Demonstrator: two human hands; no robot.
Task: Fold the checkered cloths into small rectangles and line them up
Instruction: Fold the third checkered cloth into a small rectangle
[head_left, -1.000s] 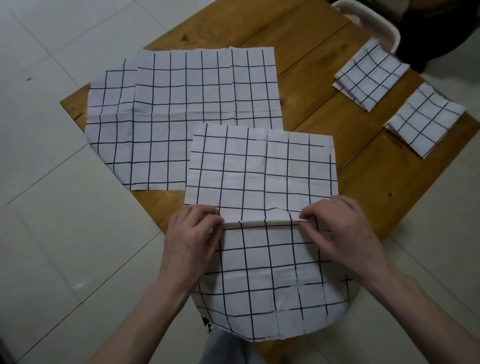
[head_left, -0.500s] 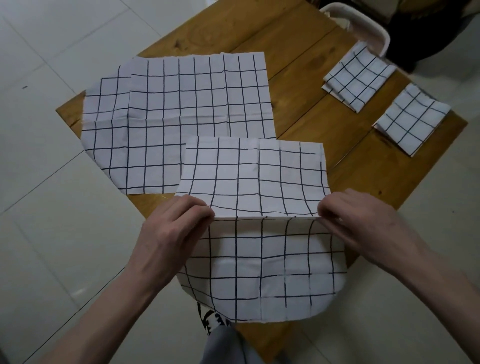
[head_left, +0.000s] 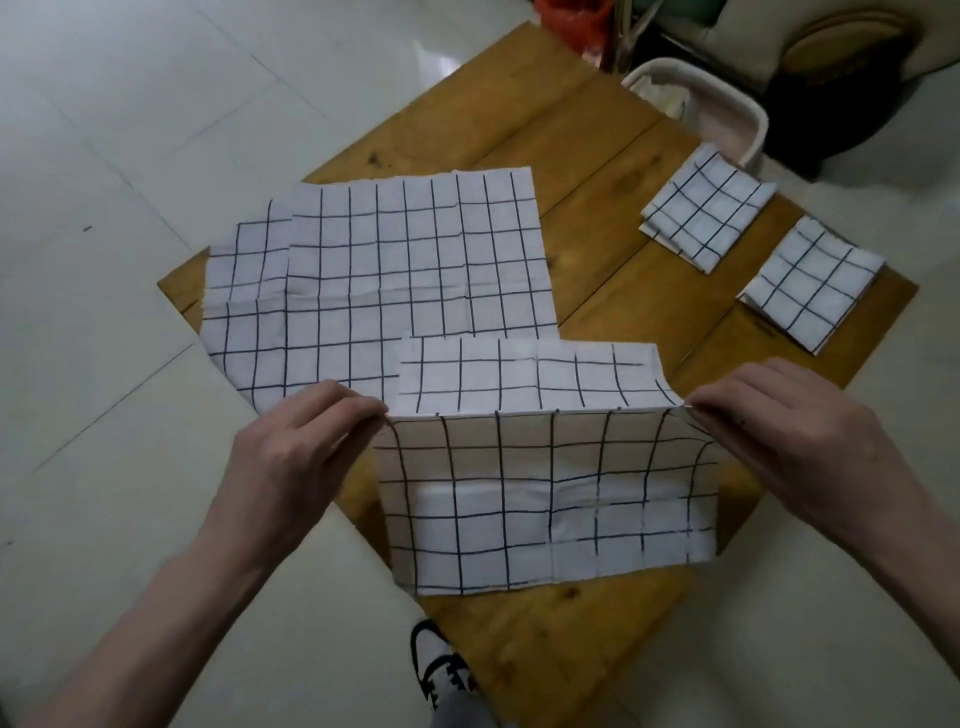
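**Both hands pinching the near cloth at its raised fold**

Head view: I see my left hand (head_left: 291, 457) and right hand (head_left: 789, 431) each pinching an end of the near checkered cloth (head_left: 545, 499), lifted along a crease above the wooden table (head_left: 613, 291). Flat cloths (head_left: 384, 280) lie spread behind it. Two folded cloths, (head_left: 706, 208) and (head_left: 815, 280), sit side by side at the far right.

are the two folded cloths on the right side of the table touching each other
Apart. The head view shows a strip of bare wooden table between the farther folded cloth and the nearer folded cloth.
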